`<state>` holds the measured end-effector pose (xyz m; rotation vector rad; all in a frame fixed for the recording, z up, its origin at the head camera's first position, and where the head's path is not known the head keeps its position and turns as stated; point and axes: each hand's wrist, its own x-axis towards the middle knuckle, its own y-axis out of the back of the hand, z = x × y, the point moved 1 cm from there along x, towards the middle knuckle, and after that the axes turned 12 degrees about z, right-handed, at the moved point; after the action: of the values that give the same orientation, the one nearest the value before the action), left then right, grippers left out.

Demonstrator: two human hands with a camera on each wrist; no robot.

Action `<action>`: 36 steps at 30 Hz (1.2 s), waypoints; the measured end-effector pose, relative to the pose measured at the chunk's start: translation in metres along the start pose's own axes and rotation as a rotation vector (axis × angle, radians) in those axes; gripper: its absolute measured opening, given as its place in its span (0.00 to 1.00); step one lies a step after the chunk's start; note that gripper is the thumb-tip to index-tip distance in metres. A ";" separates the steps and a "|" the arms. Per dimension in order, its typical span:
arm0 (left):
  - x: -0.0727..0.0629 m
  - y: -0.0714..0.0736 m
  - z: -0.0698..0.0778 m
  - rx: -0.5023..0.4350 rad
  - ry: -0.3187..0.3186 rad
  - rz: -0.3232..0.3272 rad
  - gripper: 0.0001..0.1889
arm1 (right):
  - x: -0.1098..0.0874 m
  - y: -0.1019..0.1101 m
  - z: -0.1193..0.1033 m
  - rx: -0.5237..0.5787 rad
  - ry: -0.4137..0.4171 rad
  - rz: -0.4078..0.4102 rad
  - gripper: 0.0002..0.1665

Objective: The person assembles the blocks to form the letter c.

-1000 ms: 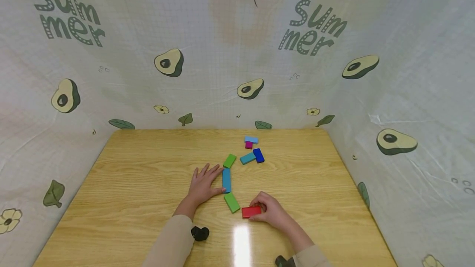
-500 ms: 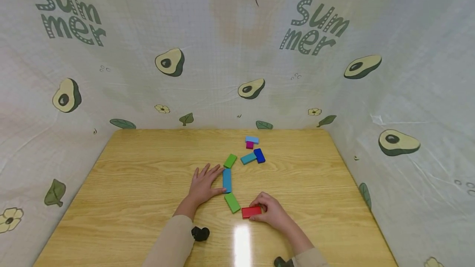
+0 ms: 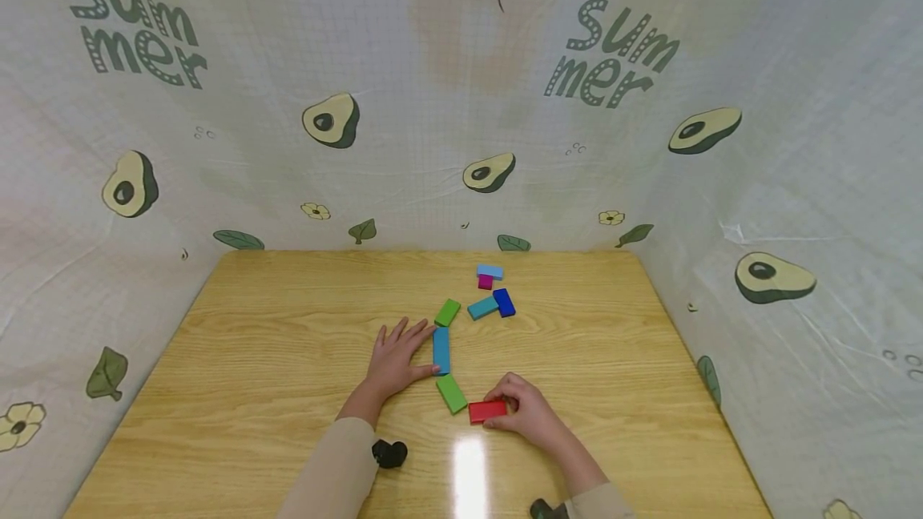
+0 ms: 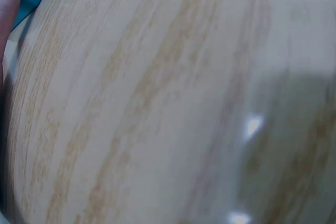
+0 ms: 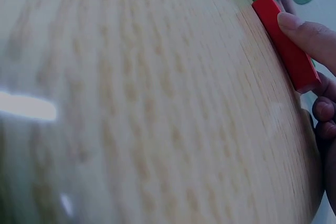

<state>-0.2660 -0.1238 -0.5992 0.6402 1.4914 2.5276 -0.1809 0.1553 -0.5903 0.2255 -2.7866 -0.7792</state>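
Note:
My right hand (image 3: 530, 411) pinches a red block (image 3: 488, 412) between thumb and fingers near the front middle of the table. In the right wrist view, the thumb lies along the side of the red block (image 5: 286, 45). Its left end is right at the lower green block (image 3: 451, 394). With fingers spread, my left hand (image 3: 392, 360) rests beside a long blue block (image 3: 441, 351), forefinger tip at its far end and thumb at its near end. Another green block (image 3: 448, 312) continues the curved row beyond the blue one.
Behind the row lie a teal block (image 3: 483, 307) and a dark blue block (image 3: 505, 303), meeting at an angle. Further back are a light blue block (image 3: 489, 271) and a magenta block (image 3: 485, 282). A patterned cloth (image 3: 404, 191) borders the wooden table (image 3: 288, 295).
The red block has shifted very slightly left in my right hand, closer to the lower green block. My left hand has stayed in place.

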 end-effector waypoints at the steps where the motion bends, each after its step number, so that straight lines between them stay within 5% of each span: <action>1: 0.000 0.000 0.000 0.001 0.001 -0.001 0.42 | 0.000 0.000 0.000 -0.002 0.000 0.001 0.17; 36: 0.001 0.000 0.000 0.016 0.008 -0.011 0.42 | 0.000 -0.001 -0.002 -0.014 0.007 0.015 0.17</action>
<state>-0.2665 -0.1232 -0.5989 0.6231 1.5144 2.5157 -0.1803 0.1538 -0.5890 0.2042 -2.7723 -0.7924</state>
